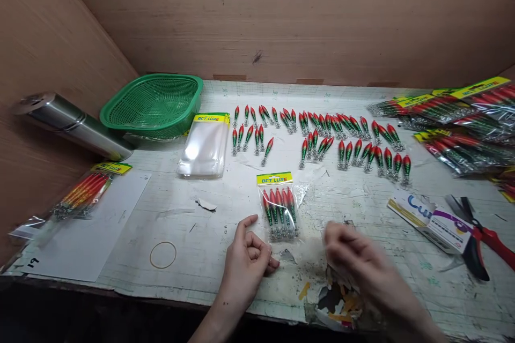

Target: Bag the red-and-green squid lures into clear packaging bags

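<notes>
A clear bag of red-and-green squid lures (279, 214) with a yellow header lies flat in the middle of the table. Just below its lower left corner rests my left hand (249, 260), index finger stretched out and the others loosely curled, nothing visible in it. To the right of the bag and apart from it, my right hand (356, 257) is smeared by motion; its fingers look bent in, and whether they hold anything is unclear. Behind the bag, loose squid lures (309, 144) lie in two uneven rows. A stack of clear bags (205, 147) sits left of them.
At the back left are a green basket (189, 99) and a steel flask (86, 128). Orange lures in a bag (90, 187) lie on white paper. Filled bags (462, 118) are piled at right, above a small box (432, 222) and pliers (478, 236). A rubber band (163, 242) lies front left.
</notes>
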`<state>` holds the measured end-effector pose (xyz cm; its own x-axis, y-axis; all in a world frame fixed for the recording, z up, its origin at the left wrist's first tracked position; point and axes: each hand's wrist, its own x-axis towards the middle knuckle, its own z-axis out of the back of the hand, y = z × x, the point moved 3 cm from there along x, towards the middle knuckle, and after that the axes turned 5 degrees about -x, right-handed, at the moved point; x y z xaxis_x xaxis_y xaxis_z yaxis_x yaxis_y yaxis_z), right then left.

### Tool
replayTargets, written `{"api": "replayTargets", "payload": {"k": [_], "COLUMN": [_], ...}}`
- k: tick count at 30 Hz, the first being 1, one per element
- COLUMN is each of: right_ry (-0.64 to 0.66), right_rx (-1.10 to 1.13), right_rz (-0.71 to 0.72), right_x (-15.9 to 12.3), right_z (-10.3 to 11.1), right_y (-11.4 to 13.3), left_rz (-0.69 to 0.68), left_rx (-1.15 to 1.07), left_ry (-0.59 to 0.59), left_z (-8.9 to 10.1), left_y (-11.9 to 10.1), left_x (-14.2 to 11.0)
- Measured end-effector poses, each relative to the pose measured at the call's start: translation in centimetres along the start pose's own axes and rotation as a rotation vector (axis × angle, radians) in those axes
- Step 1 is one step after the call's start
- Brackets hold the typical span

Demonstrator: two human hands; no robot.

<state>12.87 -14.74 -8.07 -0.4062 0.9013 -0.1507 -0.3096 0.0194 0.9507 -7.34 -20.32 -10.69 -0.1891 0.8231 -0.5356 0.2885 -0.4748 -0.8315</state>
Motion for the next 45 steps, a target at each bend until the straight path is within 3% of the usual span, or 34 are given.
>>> {"api": "replayTargets", "payload": {"k": [2, 4, 6, 8, 10, 11, 13, 15, 18, 22, 25, 29, 32, 39, 45], "right_ry": [-0.323, -0.627, -0.692, -0.584, -0.390, -0.268, -0.085, 0.024, 0.098, 0.098, 0.067, -0.079, -0.238, -0.420, -0.424], "right_rx": [-0.085, -0.509, -0.980, -1.233, -1.250, -1.231, -1.221, -1.148, -0.913, -0.622, -0.523, -0.497, -0.471, -0.485, -0.589], "right_rz": [-0.151, -0.143, 0.019, 0.308, 0.649, 0.800, 1.039, 1.148, 1.126, 0.863, 0.668, 0.357, 0.224, 0.041, -0.080], "right_x": [-0.9, -2.0, -2.5, -2.6, -2.4, -2.1, -1.5, -0.6, 0.5, 0.9, 0.7, 0.8, 0.9, 1.6, 3.0], "right_z": [5.2, 9.6, 11.2, 9.6, 6.0, 3.9, 0.2, -2.0, -2.4, -1.4, -1.7, -2.8, -3.6, -5.0, -5.3], "right_y": [-2.2, -3.3, -3.0, -1.9, -0.2, 0.6, 1.7, 2.1, 1.7, 0.6, 0.2, -0.1, -0.2, -0.4, 0.0], "left_rz": [-0.010, -0.083, -0.307, -0.719, -1.196, -1.407, -1.643, -1.702, -1.639, -1.355, -1.190, -0.941, -0.819, -0.675, -0.338], "left_rx": [0.063, 0.205, 0.463, 0.808, 1.098, 1.181, 1.244, 1.224, 1.147, 0.962, 0.869, 0.837, 0.843, 0.934, 1.101], "left_ry": [0.029, 0.069, 0.091, 0.091, 0.144, 0.239, 0.432, 0.533, 0.489, 0.363, 0.284, 0.105, -0.017, -0.230, -0.271], "left_z": [0.2, 1.1, 2.3, 3.0, 2.8, 2.4, 1.6, 1.0, 0.9, 1.6, 1.7, 1.2, 0.7, 0.0, -1.0], "left_y": [0.2, 0.2, -0.5, -1.8, -3.2, -3.6, -4.2, -4.6, -4.7, -3.9, -3.2, -2.5, -2.2, -1.7, -3.0], "left_x": [-0.2, -0.5, -0.7, -0.9, -1.2, -1.3, -1.2, -0.8, -0.3, 0.2, 0.2, 0.3, 0.2, 0.4, 1.8]}}
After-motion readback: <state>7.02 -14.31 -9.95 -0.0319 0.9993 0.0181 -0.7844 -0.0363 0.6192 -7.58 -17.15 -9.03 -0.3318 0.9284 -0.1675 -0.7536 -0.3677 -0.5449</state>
